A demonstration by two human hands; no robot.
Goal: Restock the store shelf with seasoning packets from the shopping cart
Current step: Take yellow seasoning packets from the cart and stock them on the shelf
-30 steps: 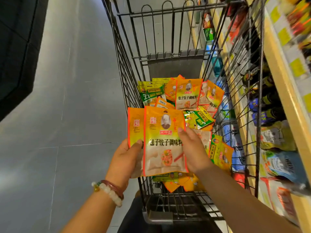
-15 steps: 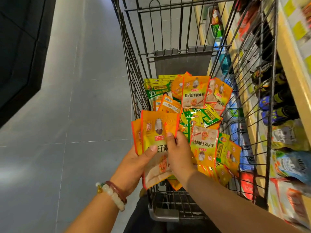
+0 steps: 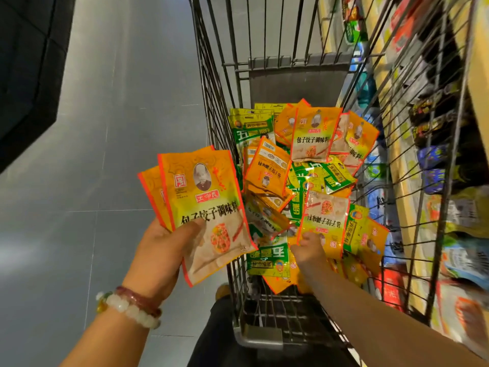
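My left hand grips a small stack of orange seasoning packets outside the left side of the wire shopping cart, thumb across the front packet. My right hand is down inside the cart, its fingers pinching the lower edge of another orange packet that lies upside down on the pile. Several orange and green packets fill the cart basket. The store shelf runs along the right, behind the cart's wire side.
Grey tiled floor lies open to the left of the cart. A dark fixture stands at the far left. The shelf on the right holds bottles and bagged goods. A beaded bracelet sits on my left wrist.
My right hand has left the stack and dropped into the cart onto another orange packet. My left hand moved the stack left, outside the cart.
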